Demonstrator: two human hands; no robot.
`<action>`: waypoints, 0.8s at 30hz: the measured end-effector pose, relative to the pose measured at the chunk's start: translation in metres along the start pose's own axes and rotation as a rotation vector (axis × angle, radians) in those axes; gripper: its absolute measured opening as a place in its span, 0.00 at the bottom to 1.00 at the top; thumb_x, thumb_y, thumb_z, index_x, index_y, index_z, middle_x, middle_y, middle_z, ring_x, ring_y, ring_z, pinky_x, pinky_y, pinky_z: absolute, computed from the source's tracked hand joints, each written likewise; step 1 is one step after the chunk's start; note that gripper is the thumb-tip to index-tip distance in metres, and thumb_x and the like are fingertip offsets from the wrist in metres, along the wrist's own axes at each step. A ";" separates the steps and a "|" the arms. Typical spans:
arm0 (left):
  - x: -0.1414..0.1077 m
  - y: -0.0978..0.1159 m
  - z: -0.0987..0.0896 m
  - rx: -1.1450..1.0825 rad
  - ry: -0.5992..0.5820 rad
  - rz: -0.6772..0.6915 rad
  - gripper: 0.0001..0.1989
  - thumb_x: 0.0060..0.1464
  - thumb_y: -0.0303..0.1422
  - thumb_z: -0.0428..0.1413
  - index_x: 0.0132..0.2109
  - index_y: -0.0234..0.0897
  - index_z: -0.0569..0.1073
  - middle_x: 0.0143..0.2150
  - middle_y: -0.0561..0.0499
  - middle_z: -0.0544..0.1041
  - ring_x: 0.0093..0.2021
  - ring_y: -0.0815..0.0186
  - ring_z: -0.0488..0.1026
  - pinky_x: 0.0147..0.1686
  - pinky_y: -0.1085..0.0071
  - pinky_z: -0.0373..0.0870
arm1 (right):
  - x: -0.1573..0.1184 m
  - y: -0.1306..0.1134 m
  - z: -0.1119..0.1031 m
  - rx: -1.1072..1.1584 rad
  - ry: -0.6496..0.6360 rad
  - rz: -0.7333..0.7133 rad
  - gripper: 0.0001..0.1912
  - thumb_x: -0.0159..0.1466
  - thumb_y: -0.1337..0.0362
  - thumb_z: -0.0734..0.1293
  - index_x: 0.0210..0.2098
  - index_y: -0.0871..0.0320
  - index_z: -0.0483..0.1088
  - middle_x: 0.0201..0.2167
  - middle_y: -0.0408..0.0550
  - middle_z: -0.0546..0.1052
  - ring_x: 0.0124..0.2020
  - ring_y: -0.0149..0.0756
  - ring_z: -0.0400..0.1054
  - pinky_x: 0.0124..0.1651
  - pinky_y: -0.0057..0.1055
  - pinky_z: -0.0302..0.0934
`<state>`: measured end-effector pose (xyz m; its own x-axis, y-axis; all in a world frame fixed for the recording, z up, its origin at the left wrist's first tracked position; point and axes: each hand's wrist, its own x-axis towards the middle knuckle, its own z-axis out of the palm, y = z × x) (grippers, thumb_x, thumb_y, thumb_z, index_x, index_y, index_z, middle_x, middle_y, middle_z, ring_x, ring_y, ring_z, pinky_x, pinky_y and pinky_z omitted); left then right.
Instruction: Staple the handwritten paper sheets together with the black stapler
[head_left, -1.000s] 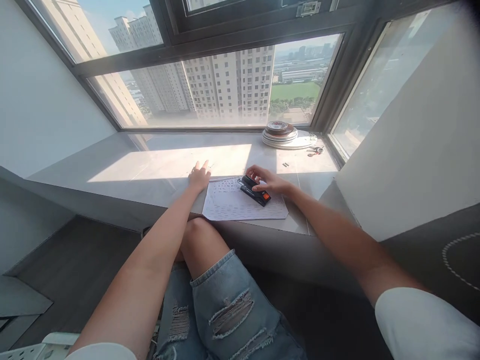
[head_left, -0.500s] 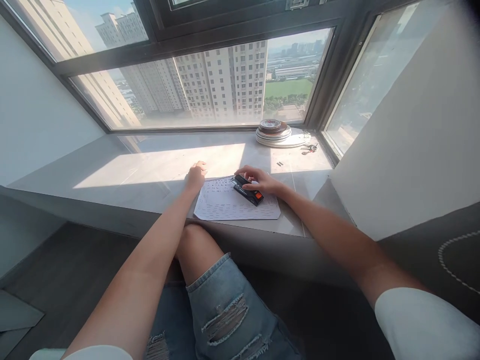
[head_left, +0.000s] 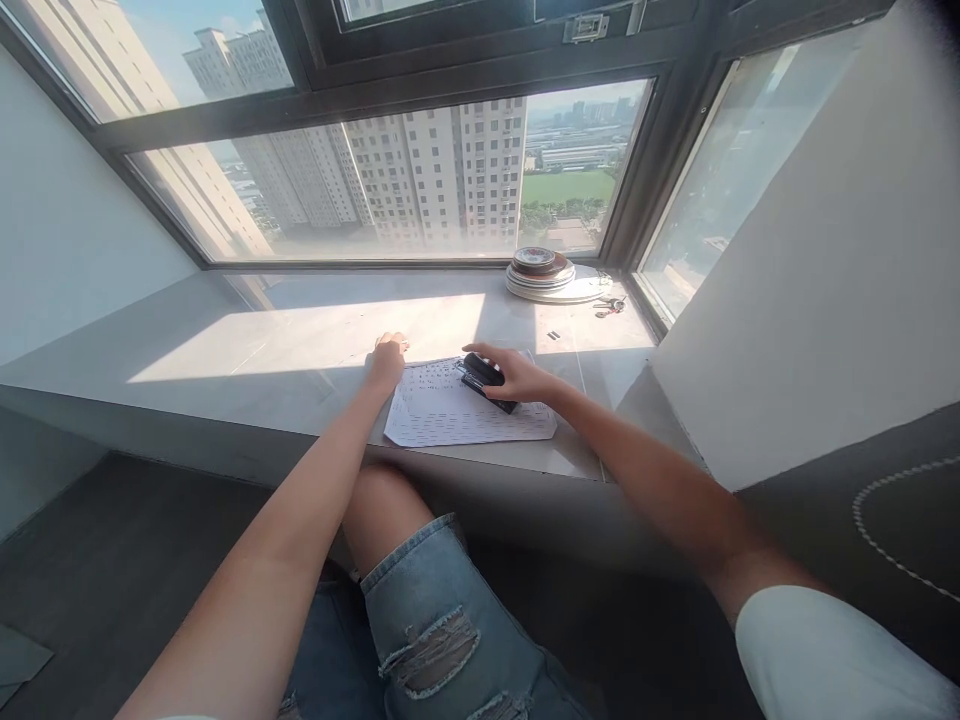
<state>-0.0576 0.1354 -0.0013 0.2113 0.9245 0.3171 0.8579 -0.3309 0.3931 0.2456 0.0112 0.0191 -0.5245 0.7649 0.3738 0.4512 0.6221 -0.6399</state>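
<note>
A sheet of printed paper [head_left: 442, 425], perhaps several stacked, lies on the tiled window ledge right in front of me. My left hand [head_left: 388, 362] rests at its far left corner with the fingers curled closed; whatever they hold is hidden. A black stapler [head_left: 480, 372] lies slantwise over the upper right part of the paper. My right hand [head_left: 519, 374] grips it from the right, thumb on the near side and fingers over the far side. The palm and thumb hide part of its body.
A stack of plates [head_left: 541, 275] stands by the window at the back right, with keys [head_left: 611, 306] beside it. Small staple strips [head_left: 553, 335] lie between the plates and my right hand. The ledge's front edge [head_left: 480, 462] runs just above my knees.
My right hand has come further over the stapler and closed around it, covering its orange label. The left hand stays at the paper's corner. The view has shifted slightly.
</note>
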 end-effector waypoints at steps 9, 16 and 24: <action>0.004 -0.006 0.010 0.103 -0.030 -0.003 0.12 0.71 0.26 0.44 0.46 0.37 0.72 0.52 0.32 0.75 0.58 0.41 0.72 0.57 0.48 0.71 | 0.001 0.003 -0.007 -0.120 -0.022 0.148 0.10 0.62 0.57 0.73 0.37 0.55 0.71 0.31 0.45 0.75 0.33 0.40 0.69 0.38 0.37 0.61; 0.011 -0.011 0.014 0.124 -0.124 0.096 0.10 0.66 0.24 0.48 0.44 0.40 0.72 0.50 0.38 0.76 0.55 0.44 0.73 0.58 0.50 0.69 | 0.001 0.021 -0.009 -0.039 0.370 0.120 0.16 0.64 0.56 0.74 0.51 0.52 0.82 0.46 0.48 0.85 0.47 0.51 0.79 0.52 0.47 0.71; 0.033 0.005 0.008 -0.024 -0.195 0.151 0.09 0.69 0.28 0.47 0.37 0.42 0.64 0.42 0.42 0.74 0.47 0.47 0.73 0.51 0.52 0.70 | -0.007 0.044 -0.022 0.075 0.379 0.111 0.21 0.63 0.54 0.79 0.54 0.50 0.84 0.50 0.48 0.85 0.54 0.52 0.81 0.63 0.51 0.74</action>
<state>-0.0426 0.1655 0.0042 0.4242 0.8827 0.2023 0.7989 -0.4700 0.3753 0.2847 0.0368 0.0035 -0.1660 0.8431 0.5115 0.4290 0.5288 -0.7323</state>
